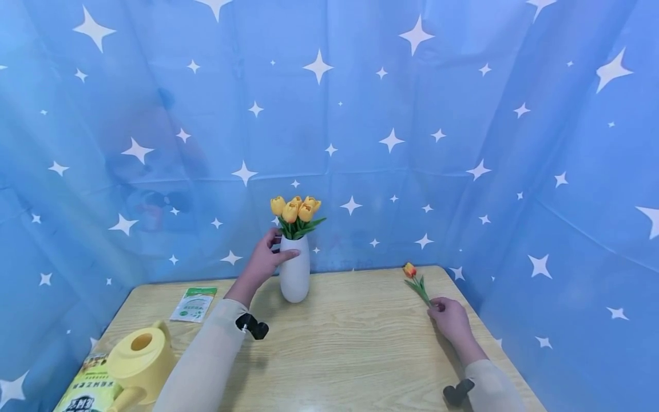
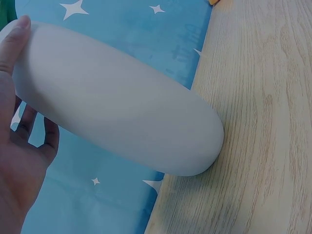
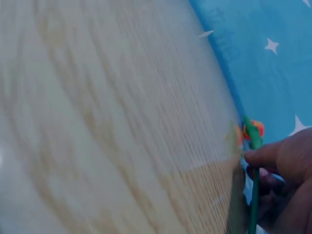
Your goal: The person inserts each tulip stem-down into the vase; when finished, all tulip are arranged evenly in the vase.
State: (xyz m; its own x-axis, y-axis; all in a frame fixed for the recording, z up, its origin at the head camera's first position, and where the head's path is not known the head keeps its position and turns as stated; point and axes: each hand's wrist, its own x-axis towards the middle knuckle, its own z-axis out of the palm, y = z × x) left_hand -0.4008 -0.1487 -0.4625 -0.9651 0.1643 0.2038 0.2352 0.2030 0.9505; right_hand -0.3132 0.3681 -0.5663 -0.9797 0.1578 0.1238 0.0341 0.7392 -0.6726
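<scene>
Near the table's back edge, a tall white vase (image 1: 295,274) holds several yellow tulips (image 1: 290,212) with green leaves. My left hand (image 1: 269,254) grips the vase just below its mouth, thumb across the front; the left wrist view shows the thumb on the smooth white side (image 2: 117,97) and the other fingers behind. On the right side, my right hand (image 1: 451,318) pinches the stem of a single orange-red tulip (image 1: 409,270), whose bloom points toward the back. In the right wrist view the green stem (image 3: 254,195) runs down past the thumb and fingers.
At the left lie a yellow watering can (image 1: 141,366), a green-and-white packet (image 1: 194,304) and a yellow-green printed bag (image 1: 90,386). A blue curtain with white stars (image 1: 360,114) hangs close behind and beside the wooden table (image 1: 350,343).
</scene>
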